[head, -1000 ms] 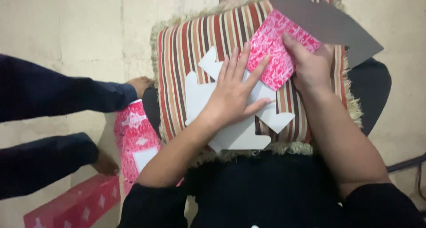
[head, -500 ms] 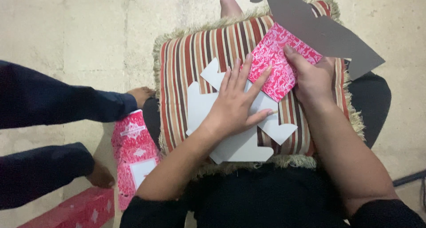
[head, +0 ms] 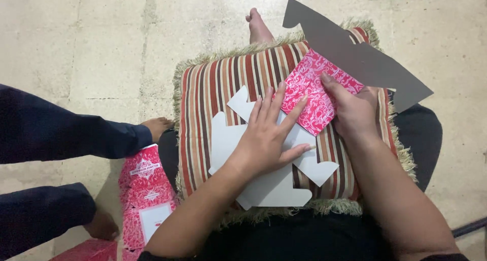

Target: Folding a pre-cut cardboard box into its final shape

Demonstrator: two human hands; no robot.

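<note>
Fingers of the left hand [head: 266, 141] lay spread flat on the white cut-out card [head: 269, 190], gripping nothing. Just past those fingertips, the right hand [head: 355, 111] pinched the pink patterned flap [head: 309, 96] on the striped pillow [head: 213, 93]. Pressing flat kept folds neat.

Striped fringed cushion [head: 213, 98] lying across person's lap, carrying work. White die-cut card blanks [head: 225, 144] lying flat on its middle, overlapping. Red patterned carton flap [head: 304, 83] resting on upper right part, grey card [head: 355, 58] overhanging far edge. Beige tiled floor [head: 91, 42] carrying red patterned flat cartons [head: 147, 190] left of cushion.
</note>
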